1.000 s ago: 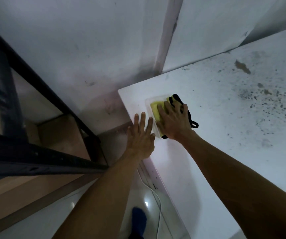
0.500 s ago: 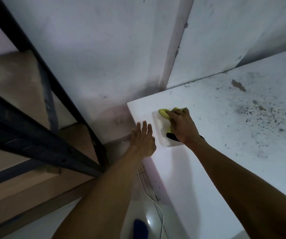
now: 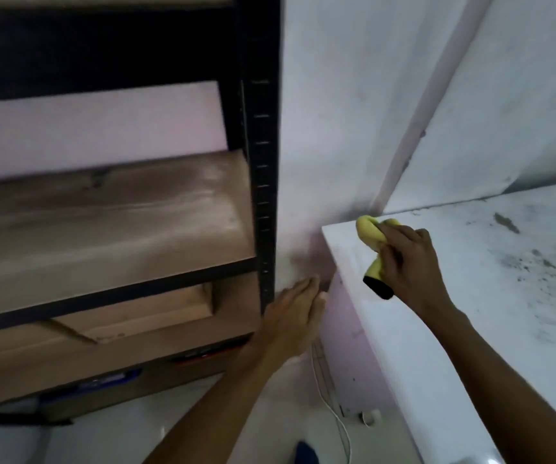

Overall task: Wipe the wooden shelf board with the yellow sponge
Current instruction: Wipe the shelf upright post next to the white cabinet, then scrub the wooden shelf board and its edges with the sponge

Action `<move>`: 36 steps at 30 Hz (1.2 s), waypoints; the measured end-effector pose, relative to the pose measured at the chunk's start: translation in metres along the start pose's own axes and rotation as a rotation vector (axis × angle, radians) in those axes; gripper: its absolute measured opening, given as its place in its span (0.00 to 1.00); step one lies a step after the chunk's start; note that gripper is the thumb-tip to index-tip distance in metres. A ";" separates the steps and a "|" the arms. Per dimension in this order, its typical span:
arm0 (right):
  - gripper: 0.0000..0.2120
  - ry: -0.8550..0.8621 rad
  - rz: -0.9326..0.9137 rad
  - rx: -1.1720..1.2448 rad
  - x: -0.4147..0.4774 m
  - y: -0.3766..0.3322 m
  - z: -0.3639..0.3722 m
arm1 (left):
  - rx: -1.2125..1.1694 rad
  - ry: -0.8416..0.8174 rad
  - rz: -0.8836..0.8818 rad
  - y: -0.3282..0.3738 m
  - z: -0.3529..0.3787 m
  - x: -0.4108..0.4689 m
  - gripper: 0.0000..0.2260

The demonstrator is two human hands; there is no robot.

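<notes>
My right hand point(image 3: 410, 262) grips the yellow sponge point(image 3: 370, 234), folded, with its black underside showing at the bottom end. It is lifted just above the near-left corner of a white speckled surface point(image 3: 470, 296). The wooden shelf board point(image 3: 102, 229) lies to the left in a black metal rack point(image 3: 263, 162), dusty and bare. My left hand point(image 3: 295, 313) hangs with straight fingers between the rack's post and the white surface's side, holding nothing.
A second wooden board point(image 3: 119, 346) sits lower in the rack. A white cable point(image 3: 333, 413) runs down the side of the white unit to the pale floor. The wall stands close behind. Dark specks cover the right part of the white surface.
The view has swung left, bringing the shelf rack into sight. My right hand has lifted the sponge off the white surface and folded it. My left hand has dropped off the edge.
</notes>
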State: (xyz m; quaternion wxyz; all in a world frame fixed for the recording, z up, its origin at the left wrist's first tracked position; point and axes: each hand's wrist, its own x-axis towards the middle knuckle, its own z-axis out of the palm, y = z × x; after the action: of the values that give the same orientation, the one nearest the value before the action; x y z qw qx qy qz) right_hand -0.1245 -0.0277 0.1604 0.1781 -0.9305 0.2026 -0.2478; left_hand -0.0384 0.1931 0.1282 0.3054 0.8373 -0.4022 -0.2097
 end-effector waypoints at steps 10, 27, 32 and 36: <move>0.18 -0.145 -0.337 0.160 -0.025 -0.214 0.024 | 0.169 0.638 -0.041 -0.119 -0.164 -0.116 0.24; 0.20 -0.427 -0.223 -0.455 0.099 -0.283 0.101 | 0.431 0.397 -0.284 -0.177 -0.186 -0.059 0.31; 0.31 -0.438 -0.004 -0.175 0.086 -0.244 0.133 | 0.529 0.473 -0.263 -0.184 -0.177 -0.053 0.29; 0.32 -0.464 0.048 -0.233 0.080 -0.234 0.148 | 0.510 0.478 -0.291 -0.186 -0.173 -0.053 0.30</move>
State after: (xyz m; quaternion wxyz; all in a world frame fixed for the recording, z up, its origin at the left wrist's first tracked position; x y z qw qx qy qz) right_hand 0.0854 0.1694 0.1714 0.1171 -0.9716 0.2057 0.0017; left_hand 0.1356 0.3859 0.1326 0.1395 0.9601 -0.2357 0.0571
